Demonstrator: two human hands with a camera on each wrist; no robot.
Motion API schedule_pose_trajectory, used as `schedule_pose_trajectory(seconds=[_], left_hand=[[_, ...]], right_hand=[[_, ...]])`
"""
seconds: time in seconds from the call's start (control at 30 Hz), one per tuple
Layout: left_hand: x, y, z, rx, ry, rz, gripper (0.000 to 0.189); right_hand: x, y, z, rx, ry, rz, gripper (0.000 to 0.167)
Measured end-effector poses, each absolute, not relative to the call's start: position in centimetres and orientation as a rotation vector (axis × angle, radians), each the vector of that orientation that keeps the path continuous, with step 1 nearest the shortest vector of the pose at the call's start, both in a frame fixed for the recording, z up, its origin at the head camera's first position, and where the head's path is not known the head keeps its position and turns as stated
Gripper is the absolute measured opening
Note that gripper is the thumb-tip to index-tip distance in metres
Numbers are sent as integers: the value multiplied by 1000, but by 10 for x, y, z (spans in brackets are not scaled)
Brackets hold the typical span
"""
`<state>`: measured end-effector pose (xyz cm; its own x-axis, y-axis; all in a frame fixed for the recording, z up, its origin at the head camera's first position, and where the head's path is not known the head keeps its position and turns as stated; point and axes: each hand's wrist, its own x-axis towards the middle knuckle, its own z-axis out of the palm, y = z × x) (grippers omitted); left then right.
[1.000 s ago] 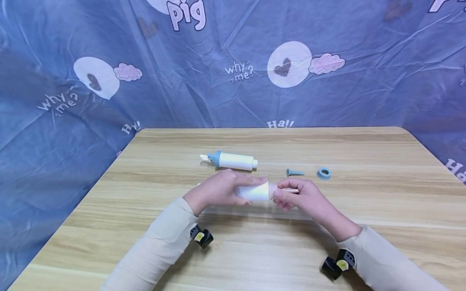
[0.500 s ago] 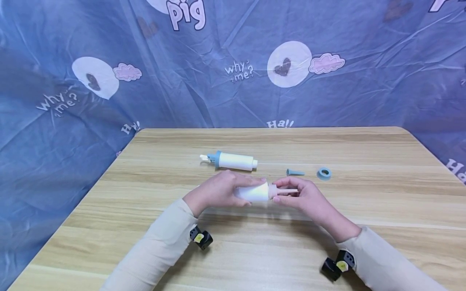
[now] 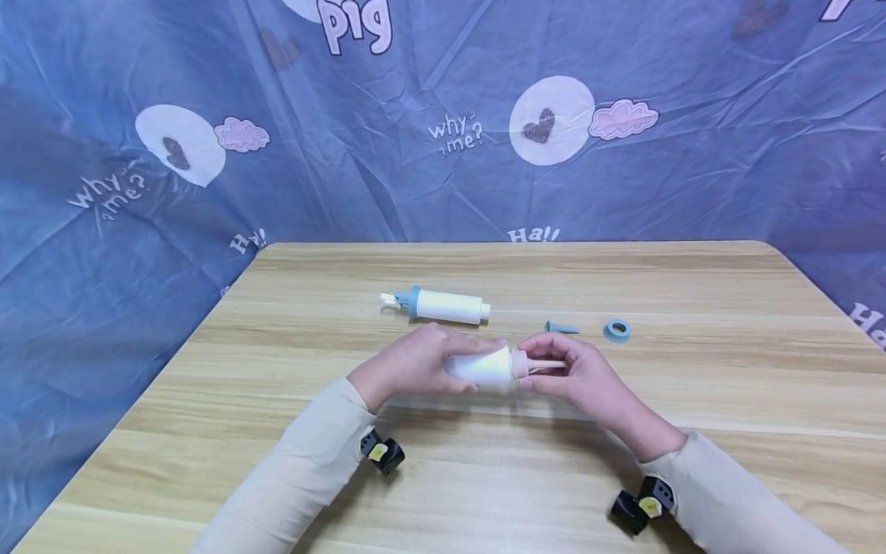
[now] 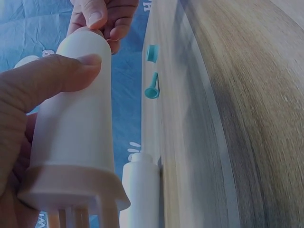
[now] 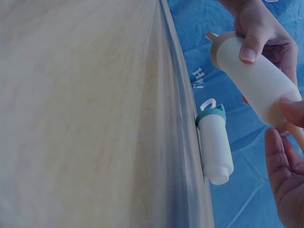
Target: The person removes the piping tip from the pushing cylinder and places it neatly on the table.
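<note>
Above the middle of the table my left hand grips a white squeeze bottle lying sideways, thumb along its side. In the left wrist view, its near end carries a beige cap with several prongs. At the bottle's right end are a pale pink collar and a thin nozzle. My right hand pinches the collar between thumb and fingers, the nozzle pointing into the palm. The right wrist view shows the right fingertips at that end; part of the collar is hidden behind them.
Behind my hands, a second white bottle with a blue pronged cap lies on the wooden table. A blue cone nozzle and a blue ring lie to its right. A blue printed cloth hangs behind.
My right fingers have shifted round the collar, from curled beneath it to thumb below and fingers above, so more of the nozzle shows. The left hand and bottle have barely moved.
</note>
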<state>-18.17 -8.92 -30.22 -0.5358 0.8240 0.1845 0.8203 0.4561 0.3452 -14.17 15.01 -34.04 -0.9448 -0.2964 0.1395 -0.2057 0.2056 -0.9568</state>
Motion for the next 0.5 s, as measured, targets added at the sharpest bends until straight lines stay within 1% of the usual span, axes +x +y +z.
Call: schedule_pose_trajectory(seconds=[0.5], left_hand=[[-182, -89, -302, 1486, 2645, 698, 61]], right_hand=[[-140, 151, -338, -554, 2386, -1882, 35]])
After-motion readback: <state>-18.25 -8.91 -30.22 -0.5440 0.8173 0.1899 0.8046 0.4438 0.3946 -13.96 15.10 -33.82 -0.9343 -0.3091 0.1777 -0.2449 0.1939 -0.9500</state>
